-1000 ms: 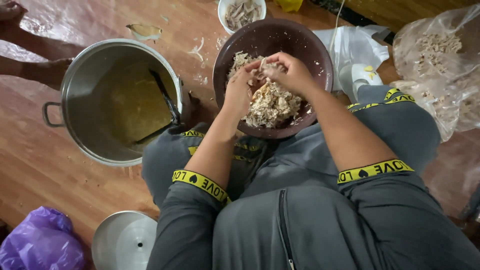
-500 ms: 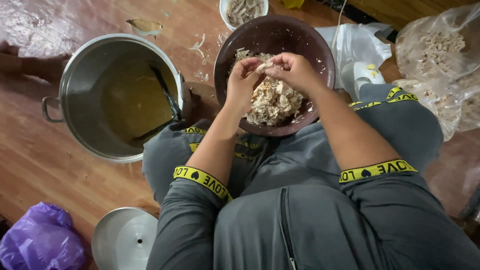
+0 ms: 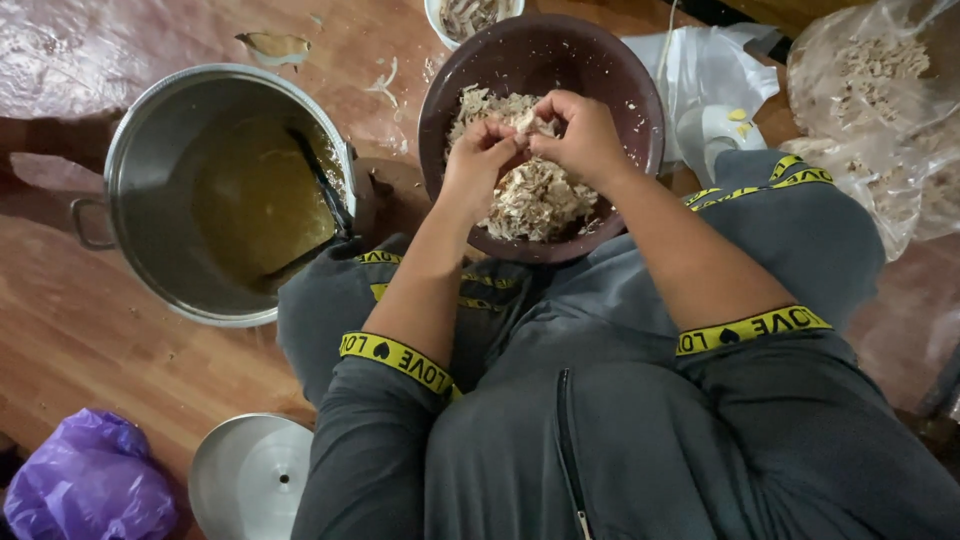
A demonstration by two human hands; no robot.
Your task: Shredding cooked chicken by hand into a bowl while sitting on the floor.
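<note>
**Pulling pale shreds apart over a dark bowl**

Pinching together above a round dark-brown bowl (image 3: 640, 110), both hands meet at the fingertips. The left hand (image 3: 478, 160) and the right hand (image 3: 582, 135) each close narrowly on one small piece of pale shredded meat (image 3: 522, 122), though the knuckles hide exactly how much they grip. Below them a heap of the same pale shredded food (image 3: 535, 200) fills the bowl, which rests on the wooden floor (image 3: 90, 340) against the person's grey-clad knees. Just left of the bowl stands a large steel pot of yellowish broth (image 3: 150, 220) with a dark ladle (image 3: 320, 185) leaning inside. A round steel lid (image 3: 250, 478) and a crumpled purple plastic bag (image 3: 85, 480) lie near the floor's lower left corner; a clear plastic bag of shreds (image 3: 880, 90) sits at the upper right.
</note>
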